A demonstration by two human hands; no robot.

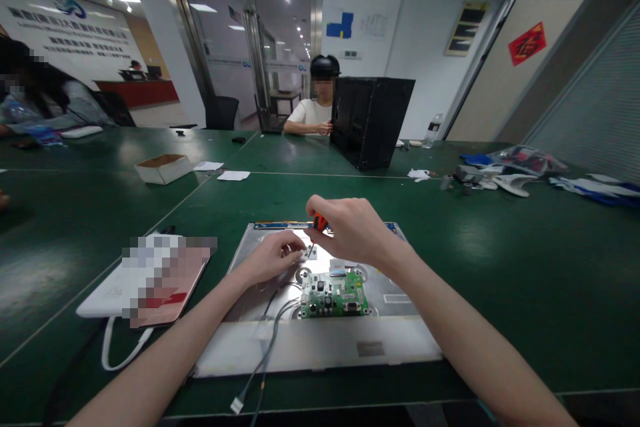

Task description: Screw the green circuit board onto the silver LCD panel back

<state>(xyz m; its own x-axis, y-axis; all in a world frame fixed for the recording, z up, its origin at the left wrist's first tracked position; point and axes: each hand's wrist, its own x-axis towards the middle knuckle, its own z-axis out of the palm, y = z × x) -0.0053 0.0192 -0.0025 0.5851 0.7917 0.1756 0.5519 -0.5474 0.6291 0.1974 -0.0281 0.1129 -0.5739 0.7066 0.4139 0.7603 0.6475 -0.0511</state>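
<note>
My right hand (350, 227) is closed around the red and black handle of a screwdriver (321, 221). Its shaft slants down to a small bracket-like part (310, 253) on the metal back of a display panel (400, 307). Beside the tip, my left hand (275, 255) has its fingertips pressed together at that part; whether they hold anything is hidden. Just below both hands, a green circuit board (335, 295) sits on the panel. Grey cables (274, 340) run from the board's left side over the panel's near edge, ending in a white connector (237, 405).
A white device (107, 290) and a pink phone-like slab (185, 280) with a white cable lie left. Farther back stand a shallow box (164, 169) and a black case (373, 123), with a person (313, 110) behind it. Bags and scraps (520, 163) lie far right.
</note>
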